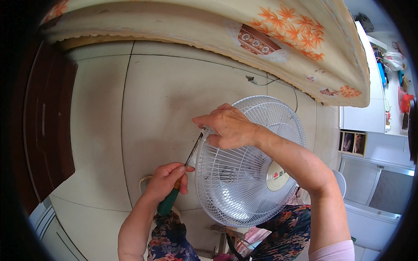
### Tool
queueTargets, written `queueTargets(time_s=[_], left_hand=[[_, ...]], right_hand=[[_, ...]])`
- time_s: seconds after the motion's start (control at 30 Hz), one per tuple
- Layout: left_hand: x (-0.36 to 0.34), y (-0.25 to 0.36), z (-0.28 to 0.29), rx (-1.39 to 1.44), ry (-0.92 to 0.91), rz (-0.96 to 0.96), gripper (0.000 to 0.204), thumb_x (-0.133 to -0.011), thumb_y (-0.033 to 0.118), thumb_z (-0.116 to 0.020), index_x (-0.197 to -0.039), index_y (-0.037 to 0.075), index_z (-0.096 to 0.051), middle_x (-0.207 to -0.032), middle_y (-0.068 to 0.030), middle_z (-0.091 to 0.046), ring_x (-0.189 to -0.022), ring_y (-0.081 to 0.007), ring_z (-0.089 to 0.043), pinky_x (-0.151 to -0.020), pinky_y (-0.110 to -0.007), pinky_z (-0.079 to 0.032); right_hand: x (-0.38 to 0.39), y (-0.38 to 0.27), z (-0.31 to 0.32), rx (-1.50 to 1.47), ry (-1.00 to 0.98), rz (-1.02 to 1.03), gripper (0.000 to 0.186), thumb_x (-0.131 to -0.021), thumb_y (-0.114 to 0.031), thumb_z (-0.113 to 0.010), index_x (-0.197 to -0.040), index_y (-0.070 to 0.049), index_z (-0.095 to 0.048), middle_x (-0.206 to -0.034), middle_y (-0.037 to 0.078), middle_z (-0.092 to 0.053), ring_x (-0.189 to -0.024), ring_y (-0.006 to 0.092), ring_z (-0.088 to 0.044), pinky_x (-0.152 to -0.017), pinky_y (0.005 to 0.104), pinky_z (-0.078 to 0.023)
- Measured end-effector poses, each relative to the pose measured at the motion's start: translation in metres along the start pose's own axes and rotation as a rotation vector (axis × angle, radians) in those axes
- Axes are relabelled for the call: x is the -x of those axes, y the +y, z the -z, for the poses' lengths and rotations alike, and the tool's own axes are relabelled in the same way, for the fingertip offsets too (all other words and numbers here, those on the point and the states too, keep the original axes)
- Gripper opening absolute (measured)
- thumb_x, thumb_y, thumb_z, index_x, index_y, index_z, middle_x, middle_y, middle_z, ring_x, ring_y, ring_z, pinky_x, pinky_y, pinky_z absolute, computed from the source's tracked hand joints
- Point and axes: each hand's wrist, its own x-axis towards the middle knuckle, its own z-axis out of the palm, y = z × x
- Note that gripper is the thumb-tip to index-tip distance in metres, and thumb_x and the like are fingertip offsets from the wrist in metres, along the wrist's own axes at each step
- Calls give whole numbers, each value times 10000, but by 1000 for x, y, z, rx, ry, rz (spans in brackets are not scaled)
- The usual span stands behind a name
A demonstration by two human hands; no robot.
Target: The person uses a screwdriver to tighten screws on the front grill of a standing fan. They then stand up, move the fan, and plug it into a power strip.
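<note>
Fan guard (244, 174), round and ribbed with pale wire, sits right of the left hand (166, 179), which grips a slim metal-shafted screwdriver (168, 202) with a green handle; the right hand (230, 128) arches palm-down, thumb and fingers pinching the guard's left rim.

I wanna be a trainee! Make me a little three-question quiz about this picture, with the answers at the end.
1. Choose: which grip holds the green-handled metal screwdriver?
A) left
B) right
C) neither

2. True or false: the right grip is at the rim of the round white wire fan cage.

3. Fill the gap: the cream hanging cloth is printed with orange ____.

Key:
1. A, the left grip
2. True
3. leaves
</note>
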Motion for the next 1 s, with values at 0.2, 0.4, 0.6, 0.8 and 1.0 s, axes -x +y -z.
queueTargets(time_s=[0.2, 0.4, 0.6, 0.8, 1.0], left_hand=[[-7, -8, -5, 69, -8, -70, 95, -870, 114, -531, -832, 41, -484, -612, -44, -522, -485, -98, -500, -436, -241, -428], [-10, -9, -2, -35, 106, -92, 87, -863, 112, -548, -833, 36, -519, -623, -23, -526, -489, -74, -502, -424, -221, -417], [-14, -15, -2, -146, 180, -217, 115, -877, 123, -520, -871, 14, -556, -650, -9, -532, -491, -66, -489, -436, -208, -410], [-15, -13, 2, -176, 201, -189, 108, -858, 112, -539, -854, 8, -569, -652, -7, -537, -510, -60, -495, -448, -204, -404], [-17, -3, 5, -339, 259, -279, 120, -820, 102, -590, -776, 9, -529, -619, -11, -529, -516, -71, -496, -459, -218, -405]], right_hand=[[-2, 0, -2, 15, 11, 11, 530, -641, -124, -538, -1162, -32, -514, -908, 94, -633, -833, 249, -590, -956, 412, -326], [-1, 1, -3, 23, 23, 25, 529, -640, -125, -545, -1161, -35, -519, -890, 91, -635, -807, 243, -593, -950, 399, -335], [-1, 2, -4, 33, 44, 33, 527, -640, -120, -552, -1161, -43, -523, -881, 93, -636, -787, 242, -590, -947, 392, -339], [-1, 1, -3, 22, 43, 40, 517, -640, -132, -549, -1150, -48, -531, -908, 80, -635, -760, 235, -589, -940, 395, -342], [-1, -2, 0, 8, -2, -5, 491, -652, -138, -549, -1134, -43, -547, -962, 127, -630, -925, 269, -576, -946, 365, -339]])
